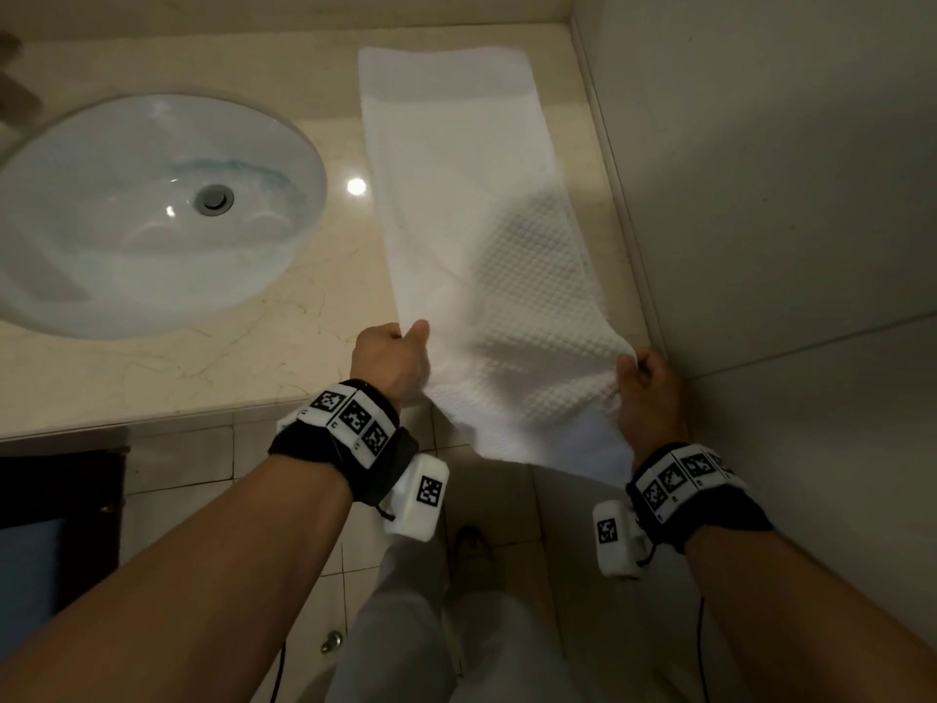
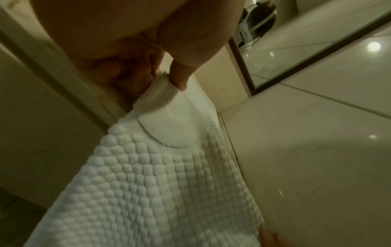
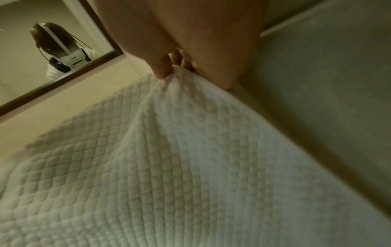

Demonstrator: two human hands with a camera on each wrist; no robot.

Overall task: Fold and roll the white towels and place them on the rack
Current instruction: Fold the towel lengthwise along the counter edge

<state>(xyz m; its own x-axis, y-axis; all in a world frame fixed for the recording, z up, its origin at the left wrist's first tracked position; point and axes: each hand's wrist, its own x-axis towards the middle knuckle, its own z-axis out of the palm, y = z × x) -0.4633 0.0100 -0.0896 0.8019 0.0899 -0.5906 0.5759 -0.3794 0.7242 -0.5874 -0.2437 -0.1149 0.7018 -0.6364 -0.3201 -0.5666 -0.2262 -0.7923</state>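
The towel (image 1: 471,205) is white with a raised waffle grid. The counter (image 1: 203,357) is cream marble with faint veins; the sink (image 1: 152,210) is glossy white.

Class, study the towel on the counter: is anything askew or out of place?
Slightly. The white towel lies skewed on the counter, its near end overhanging the edge, pinched by the left hand and right hand. Nothing spilled or damaged.

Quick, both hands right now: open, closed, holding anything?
Left hand: closed, pinching the near left edge of the white towel.
Right hand: closed, gripping the towel's near right edge.
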